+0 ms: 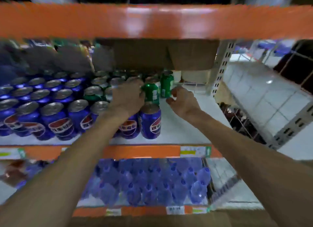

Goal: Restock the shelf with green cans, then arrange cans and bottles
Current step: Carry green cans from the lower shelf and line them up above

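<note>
Both arms reach into the middle shelf (184, 125), a white board fronted by an orange rail. The left hand (128, 98) lies back-up over the cans, and its fingers (142, 93) are bent down and curled against the left side of the front green can (152, 92), which stands upright at the right edge of the stock. The right hand (182, 100) hovers just right of the rear green can (166, 85); its fingers are loosely curled with thumb and forefinger apart, holding nothing, and motion blur hides whether the forefinger touches that can. The two green cans stand close together, the rear one slightly right, with more green cans (94, 92) packed behind the left hand. Rows of blue cans (55, 114) fill the left of the shelf, and one blue can (150, 120) stands directly before the front green can. A cardboard box (162, 54) sits above the green cans, under the orange beam (152, 20). Blue bottles (152, 184) crowd the shelf below
</note>
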